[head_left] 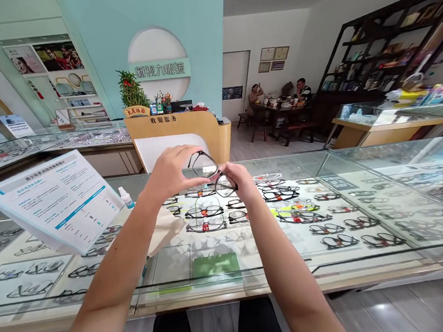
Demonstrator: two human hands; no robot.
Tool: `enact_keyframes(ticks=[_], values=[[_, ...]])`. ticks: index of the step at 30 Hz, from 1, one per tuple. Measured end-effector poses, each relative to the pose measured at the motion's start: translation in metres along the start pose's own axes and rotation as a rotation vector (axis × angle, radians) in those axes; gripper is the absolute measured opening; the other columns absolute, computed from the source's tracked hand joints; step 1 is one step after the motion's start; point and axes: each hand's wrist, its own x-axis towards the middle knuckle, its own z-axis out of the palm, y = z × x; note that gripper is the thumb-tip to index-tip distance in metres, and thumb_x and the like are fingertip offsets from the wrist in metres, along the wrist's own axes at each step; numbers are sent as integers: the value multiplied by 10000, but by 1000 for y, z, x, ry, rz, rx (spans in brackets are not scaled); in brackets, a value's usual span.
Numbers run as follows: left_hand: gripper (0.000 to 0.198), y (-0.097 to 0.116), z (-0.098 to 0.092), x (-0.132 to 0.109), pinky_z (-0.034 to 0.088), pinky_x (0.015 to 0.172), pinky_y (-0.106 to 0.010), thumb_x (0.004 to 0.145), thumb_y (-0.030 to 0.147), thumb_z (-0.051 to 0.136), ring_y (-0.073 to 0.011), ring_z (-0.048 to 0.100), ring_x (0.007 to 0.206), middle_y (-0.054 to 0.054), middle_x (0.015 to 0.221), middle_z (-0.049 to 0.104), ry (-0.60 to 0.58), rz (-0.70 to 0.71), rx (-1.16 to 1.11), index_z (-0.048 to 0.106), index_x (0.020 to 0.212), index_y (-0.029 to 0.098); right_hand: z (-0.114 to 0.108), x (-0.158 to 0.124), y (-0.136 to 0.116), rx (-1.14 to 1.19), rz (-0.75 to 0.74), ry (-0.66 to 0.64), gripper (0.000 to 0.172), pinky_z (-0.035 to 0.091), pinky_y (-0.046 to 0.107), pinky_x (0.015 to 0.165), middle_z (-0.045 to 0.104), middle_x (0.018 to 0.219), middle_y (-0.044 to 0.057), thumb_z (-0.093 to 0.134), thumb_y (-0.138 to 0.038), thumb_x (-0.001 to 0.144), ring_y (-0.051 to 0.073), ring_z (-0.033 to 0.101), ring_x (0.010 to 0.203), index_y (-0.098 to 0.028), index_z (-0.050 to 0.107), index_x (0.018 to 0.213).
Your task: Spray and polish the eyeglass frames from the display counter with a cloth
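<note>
A pair of dark-framed eyeglasses (217,173) is held up above the glass display counter, tilted, with its two lenses facing me. My left hand (172,172) is closed on the upper left of the frame, fingers along the top and thumb beneath. On the lower right side, my right hand (238,180) pinches the eyeglasses near the bridge and right lens; some of its fingers are hidden. Under the hands, the glass display counter (253,281) shows rows of eyeglasses inside it.
On the counter's left stand a printed sign (55,199) and a small white bottle (126,197). A pale cloth or paper (168,229) lies by my left forearm. Beyond are a cashier desk (180,131), a dark shelf (373,46) and two seated people (302,90) at a table.
</note>
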Motion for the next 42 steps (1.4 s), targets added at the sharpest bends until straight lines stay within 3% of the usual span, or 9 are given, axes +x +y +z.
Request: enact_keyframes(ticks=[4, 8, 16, 20, 23, 27, 34, 37, 42], values=[[748, 9, -3, 16, 543, 1163, -538, 815, 630, 952, -376, 745, 1303, -129, 1378, 798, 309, -38, 76, 688, 1404, 254, -5, 4, 7, -20, -328, 460, 441, 589, 451, 1031, 831, 1179, 94, 633, -586, 964, 288, 762, 1147, -236, 778, 1190], [760, 10, -2, 18, 585, 1109, -529, 791, 605, 973, -360, 751, 1267, -120, 1365, 784, 566, -154, 45, 667, 1390, 251, -3, 0, 13, -271, -506, 616, 496, 553, 496, 1078, 751, 1367, 125, 622, -547, 979, 301, 710, 1254, -254, 667, 1377], [712, 14, -34, 1, 652, 1047, -471, 785, 586, 985, -290, 788, 1148, -77, 1252, 805, 641, -249, -36, 672, 1327, 246, 36, -8, 29, -634, -706, 590, 643, 573, 536, 1040, 629, 1477, 151, 665, -546, 999, 340, 656, 1314, -295, 532, 1576], [724, 17, -46, -3, 662, 1080, -492, 795, 643, 970, -290, 790, 1170, -74, 1265, 808, 665, -274, -74, 666, 1331, 263, 58, 5, -13, -610, -764, 552, 809, 540, 586, 1158, 509, 1634, 154, 643, -657, 998, 370, 562, 1474, -347, 399, 1704], [728, 15, -49, -5, 665, 1106, -516, 831, 668, 936, -296, 790, 1199, -80, 1292, 797, 660, -283, -81, 644, 1375, 283, 66, 16, -57, -676, -754, 410, 899, 513, 605, 1219, 482, 1693, 135, 708, -689, 965, 391, 521, 1558, -385, 351, 1732], [721, 10, -49, -7, 662, 1125, -531, 866, 659, 914, -302, 788, 1221, -83, 1308, 786, 660, -285, -62, 620, 1420, 302, 66, 25, -88, -718, -678, 334, 814, 537, 594, 1217, 613, 1595, 123, 798, -617, 949, 359, 643, 1443, -369, 484, 1658], [683, 4, -42, -7, 633, 1140, -552, 904, 615, 896, -321, 772, 1253, -94, 1303, 779, 636, -341, -61, 627, 1440, 287, 57, 30, -93, -656, -559, 264, 720, 628, 507, 1116, 770, 1373, 87, 864, -592, 922, 276, 753, 1208, -317, 622, 1541], [679, 4, -38, -7, 664, 1103, -542, 910, 622, 888, -317, 791, 1228, -100, 1304, 797, 619, -347, -78, 646, 1450, 288, 53, 28, -96, -629, -531, 282, 706, 641, 507, 1102, 783, 1353, 89, 894, -572, 904, 275, 761, 1207, -305, 646, 1508], [702, 5, -34, -7, 699, 1077, -546, 970, 637, 819, -336, 781, 1314, -113, 1415, 785, 593, -288, -154, 608, 1563, 325, 49, 23, -95, -621, -563, 318, 740, 652, 525, 1127, 729, 1484, 120, 869, -532, 942, 299, 742, 1326, -323, 574, 1588]])
